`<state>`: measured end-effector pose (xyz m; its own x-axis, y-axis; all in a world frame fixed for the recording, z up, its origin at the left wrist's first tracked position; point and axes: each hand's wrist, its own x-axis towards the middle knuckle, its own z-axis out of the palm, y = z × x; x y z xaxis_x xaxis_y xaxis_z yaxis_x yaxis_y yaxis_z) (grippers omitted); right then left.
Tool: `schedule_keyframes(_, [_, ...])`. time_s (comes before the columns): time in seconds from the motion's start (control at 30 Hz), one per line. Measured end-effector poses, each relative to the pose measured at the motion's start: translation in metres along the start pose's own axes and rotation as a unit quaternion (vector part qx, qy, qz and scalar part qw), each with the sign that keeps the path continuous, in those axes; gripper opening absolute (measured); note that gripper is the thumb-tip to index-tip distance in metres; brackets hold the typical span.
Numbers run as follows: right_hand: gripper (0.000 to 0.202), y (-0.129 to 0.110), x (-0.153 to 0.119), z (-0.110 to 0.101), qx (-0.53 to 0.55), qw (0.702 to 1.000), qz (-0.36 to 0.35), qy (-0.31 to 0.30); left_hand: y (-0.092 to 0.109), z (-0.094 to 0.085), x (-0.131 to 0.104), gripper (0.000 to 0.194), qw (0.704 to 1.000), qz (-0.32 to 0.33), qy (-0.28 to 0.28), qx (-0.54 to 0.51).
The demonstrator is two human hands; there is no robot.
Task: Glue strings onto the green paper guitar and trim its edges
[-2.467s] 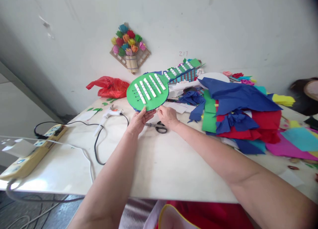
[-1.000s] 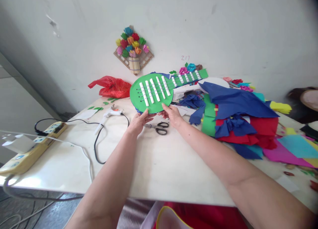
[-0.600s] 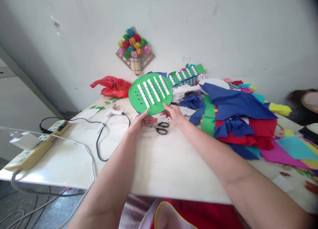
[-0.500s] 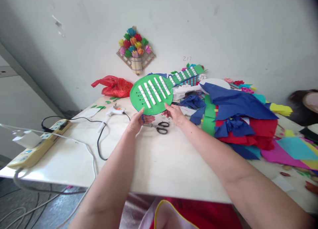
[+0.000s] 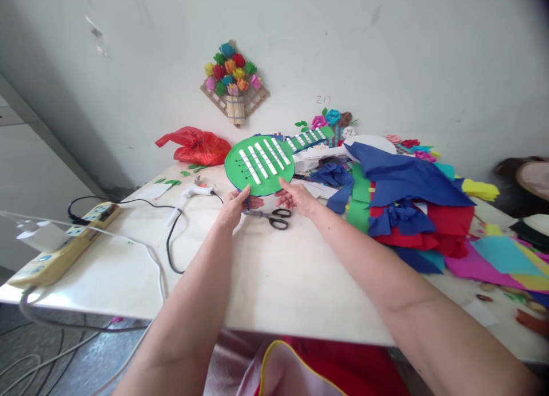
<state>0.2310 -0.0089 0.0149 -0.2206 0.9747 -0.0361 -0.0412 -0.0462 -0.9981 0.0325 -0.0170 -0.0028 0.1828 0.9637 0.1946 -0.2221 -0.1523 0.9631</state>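
Observation:
A green paper guitar point(image 5: 257, 184) with white strips across its round body and neck is held above the table, its neck pointing to the upper right. My left hand point(image 5: 237, 206) grips the lower left edge, thumb on the front and fingers behind. On the lower right edge, my right hand point(image 5: 299, 197) holds it the same way. Black-handled scissors point(image 5: 279, 219) lie on the table just below and between the hands.
A white glue gun point(image 5: 189, 195) and its black cord lie left, near a power strip point(image 5: 64, 250). At the back is a red plastic bag point(image 5: 199, 147). Blue sheets point(image 5: 412, 175) and other coloured paper are piled right. A flower decoration point(image 5: 235, 81) hangs on the wall.
The guitar's neck has tipped down and away, looking shorter now and uncovering paper flowers behind it. Both hands keep their hold on the body.

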Motion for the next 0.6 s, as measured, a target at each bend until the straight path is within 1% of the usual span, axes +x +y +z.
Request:
schedule_keyframes(0.07, [0.047,0.002,0.001,0.004,0.004,0.999,0.022,-0.031,-0.002,0.001,0.001,0.047,1.000,0.005,0.002,0.014])
schedule_keyframes(0.13, [0.041,0.004,0.001,0.012,0.021,0.998,0.036,-0.043,-0.003,0.002,0.003,0.048,1.000,0.007,0.001,0.027])
schedule_keyframes(0.17, [0.038,0.005,0.001,0.016,0.030,0.998,0.041,-0.040,-0.003,0.002,0.003,0.048,1.000,0.007,-0.002,0.029])
schedule_keyframes(0.27, [0.027,0.006,-0.002,0.028,0.048,0.998,0.039,0.005,-0.003,0.005,0.003,0.049,1.000,0.005,-0.013,0.028])
schedule_keyframes(0.4, [0.021,0.009,-0.003,0.033,0.076,0.996,0.007,0.051,-0.002,0.007,0.002,0.048,0.999,0.009,-0.014,0.040])
schedule_keyframes(0.5, [0.022,0.013,-0.002,0.032,0.083,0.994,-0.040,0.059,-0.001,0.008,0.001,0.049,0.999,0.012,-0.012,0.049])
schedule_keyframes(0.6, [0.026,0.014,-0.003,0.033,0.076,0.992,-0.079,0.069,0.000,0.007,0.001,0.049,0.999,0.008,-0.029,0.042])
